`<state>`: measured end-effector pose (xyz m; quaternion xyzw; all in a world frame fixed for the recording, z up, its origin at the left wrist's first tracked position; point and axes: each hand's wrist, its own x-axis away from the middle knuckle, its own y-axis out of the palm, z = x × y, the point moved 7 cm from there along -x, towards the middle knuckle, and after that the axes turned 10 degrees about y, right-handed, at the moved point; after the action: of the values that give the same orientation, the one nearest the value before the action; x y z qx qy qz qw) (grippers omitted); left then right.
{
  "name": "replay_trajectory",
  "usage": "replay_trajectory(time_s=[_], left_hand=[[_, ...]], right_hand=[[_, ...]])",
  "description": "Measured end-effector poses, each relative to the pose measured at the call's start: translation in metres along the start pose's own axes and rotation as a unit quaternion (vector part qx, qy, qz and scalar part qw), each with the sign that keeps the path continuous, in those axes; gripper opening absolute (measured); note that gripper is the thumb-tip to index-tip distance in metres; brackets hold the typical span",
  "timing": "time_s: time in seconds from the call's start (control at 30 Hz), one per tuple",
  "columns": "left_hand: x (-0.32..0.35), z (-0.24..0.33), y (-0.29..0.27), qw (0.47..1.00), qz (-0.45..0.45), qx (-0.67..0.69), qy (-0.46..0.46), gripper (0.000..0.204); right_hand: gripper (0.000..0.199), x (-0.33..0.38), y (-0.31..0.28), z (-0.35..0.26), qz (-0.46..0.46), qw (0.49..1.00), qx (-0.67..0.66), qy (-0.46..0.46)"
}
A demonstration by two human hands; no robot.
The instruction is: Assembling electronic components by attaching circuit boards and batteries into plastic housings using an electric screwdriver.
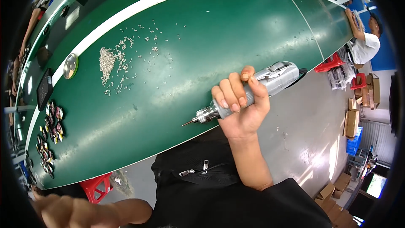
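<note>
My right hand is wrapped round the body of a grey electric screwdriver, held over the near edge of the green table. Its thin metal bit points left and touches nothing visible. At the lower left, my left hand reaches out past the table's near edge. Its fingers are blurred and partly lost in the dark rim, so what they touch is hidden. Two clusters of small dark parts with coloured bits lie on the table closest to that hand.
Many tiny pale pins form a pile with scattered ones to its right. Beyond stand a round shallow dish and a black tray. A red stool is below the table edge. Another person sits at the far right.
</note>
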<state>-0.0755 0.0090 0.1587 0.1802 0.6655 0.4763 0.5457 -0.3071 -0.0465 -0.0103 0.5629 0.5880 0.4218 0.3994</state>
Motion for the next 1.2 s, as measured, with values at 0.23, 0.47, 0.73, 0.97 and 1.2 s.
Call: replay_trajectory(time_s=[0.23,0.47,0.73,0.97,1.2], left_hand=[[-0.009,-0.034,-0.114,0.77,-0.057,-0.622,-0.127,0.017],[-0.077,-0.115,-0.181,0.688,-0.175,-0.655,-0.261,0.036],[-0.161,-0.246,-0.229,0.453,-0.343,-0.806,-0.164,0.015],[-0.181,-0.328,-0.249,0.268,-0.354,-0.878,-0.177,0.053],[-0.182,-0.351,-0.255,0.239,-0.422,-0.865,-0.132,0.05]], right_hand=[[0.009,-0.004,-0.003,-0.003,-0.014,1.0,-0.003,-0.002],[0.01,-0.008,-0.003,-0.012,-0.006,1.0,-0.019,-0.002],[0.006,-0.001,-0.007,-0.011,-0.011,0.999,-0.035,0.034],[0.014,-0.004,-0.003,-0.013,0.033,0.995,-0.066,0.062],[0.013,-0.005,-0.002,-0.014,0.019,0.993,-0.083,0.078]])
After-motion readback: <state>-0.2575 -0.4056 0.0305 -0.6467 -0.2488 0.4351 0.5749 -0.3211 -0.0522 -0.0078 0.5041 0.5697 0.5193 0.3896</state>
